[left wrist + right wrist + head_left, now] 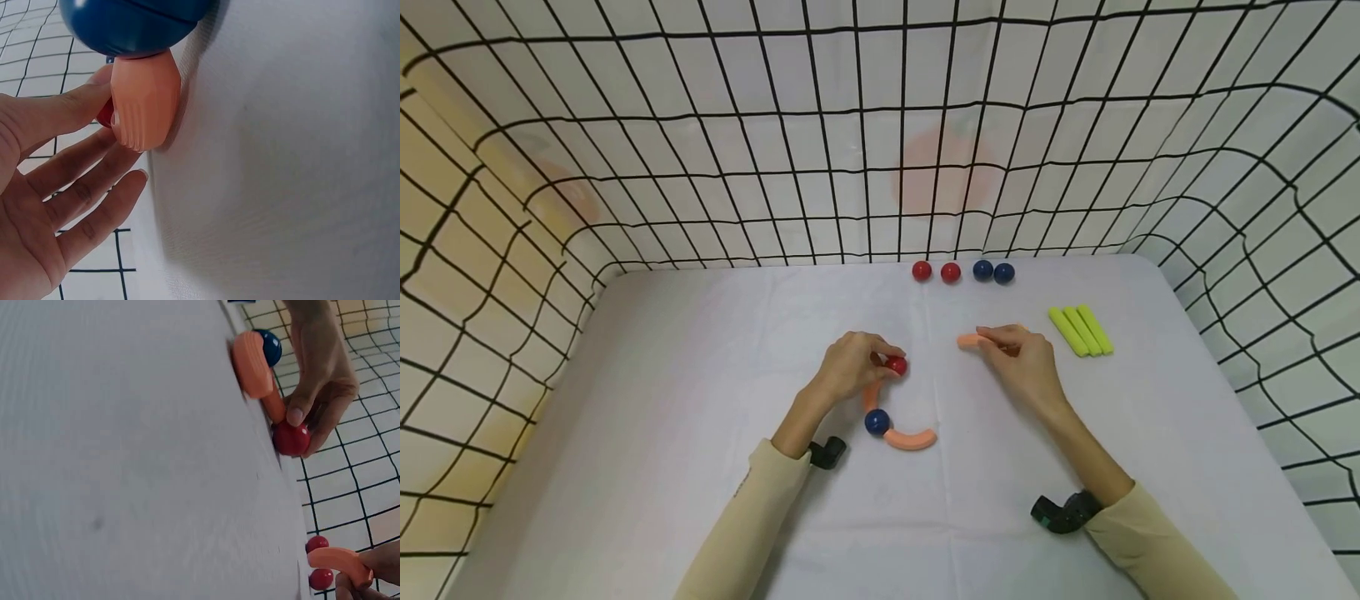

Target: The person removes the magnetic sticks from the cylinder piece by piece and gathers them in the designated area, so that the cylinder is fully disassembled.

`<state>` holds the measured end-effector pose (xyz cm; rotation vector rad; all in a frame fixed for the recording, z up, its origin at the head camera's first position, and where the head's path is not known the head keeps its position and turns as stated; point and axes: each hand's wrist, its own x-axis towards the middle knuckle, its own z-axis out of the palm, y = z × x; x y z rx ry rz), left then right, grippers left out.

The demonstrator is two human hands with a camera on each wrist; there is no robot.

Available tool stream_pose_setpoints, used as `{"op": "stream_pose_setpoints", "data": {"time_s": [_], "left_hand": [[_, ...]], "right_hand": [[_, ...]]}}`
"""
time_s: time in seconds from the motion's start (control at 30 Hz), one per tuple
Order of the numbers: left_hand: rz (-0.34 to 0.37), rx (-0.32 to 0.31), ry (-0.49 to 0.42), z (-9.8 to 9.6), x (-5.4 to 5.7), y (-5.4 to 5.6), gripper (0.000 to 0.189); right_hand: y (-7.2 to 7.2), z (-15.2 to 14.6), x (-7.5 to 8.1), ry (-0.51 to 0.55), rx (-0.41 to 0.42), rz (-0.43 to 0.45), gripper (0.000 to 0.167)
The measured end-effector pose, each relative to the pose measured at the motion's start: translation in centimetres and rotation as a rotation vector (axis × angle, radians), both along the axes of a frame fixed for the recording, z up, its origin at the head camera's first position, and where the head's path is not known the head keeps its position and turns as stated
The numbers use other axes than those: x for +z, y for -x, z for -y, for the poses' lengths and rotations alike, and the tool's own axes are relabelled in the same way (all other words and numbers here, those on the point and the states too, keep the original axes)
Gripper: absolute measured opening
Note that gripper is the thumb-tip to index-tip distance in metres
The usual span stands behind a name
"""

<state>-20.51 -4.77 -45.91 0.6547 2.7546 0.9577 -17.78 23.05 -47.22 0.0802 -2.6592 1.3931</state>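
In the head view my left hand (853, 365) pinches a red ball (897, 365) between thumb and fingers. That ball sits at the upper end of a curved orange piece (872, 395), whose lower end meets a blue ball (877, 422). A second curved orange piece (912, 439) runs right from the blue ball. To the right, my right hand (1021, 360) pinches a separate curved orange piece (968, 341) by one end. The left wrist view shows the blue ball (134, 25) large above an orange piece (145, 100), with the red ball mostly hidden behind it.
At the table's back edge stand two red balls (951, 272) and two blue balls (982, 270). Three yellow-green sticks (1081, 331) lie side by side beyond my right hand. Black wire mesh (865, 171) rises behind and along both sides of the white-covered table (700, 333).
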Motion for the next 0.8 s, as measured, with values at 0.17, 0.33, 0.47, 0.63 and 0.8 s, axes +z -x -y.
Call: {"op": "stream_pose_setpoints", "data": {"time_s": [0.17,0.33,0.47,0.63,0.8], "left_hand": [[0.005,-0.003,-0.003,0.0,0.1,-0.1,0.029],[0.011,-0.003,0.003,0.0,0.1,0.0,0.03],[0.015,0.001,0.012,0.0,0.1,0.1,0.03],[0.018,0.005,0.007,0.0,0.1,0.0,0.029],[0.022,0.002,-0.007,0.1,0.0,0.0,0.029]], "right_hand": [[-0.3,0.1,0.0,-0.089,-0.039,-0.116,0.025],[-0.5,0.3,-0.4,-0.189,-0.064,-0.167,0.023],[-0.7,0.4,-0.6,-0.236,-0.068,-0.169,0.018],[-1.0,0.5,-0.6,-0.295,-0.046,-0.102,0.022],[-1.3,0.6,-0.4,-0.371,-0.052,-0.082,0.025]]}}
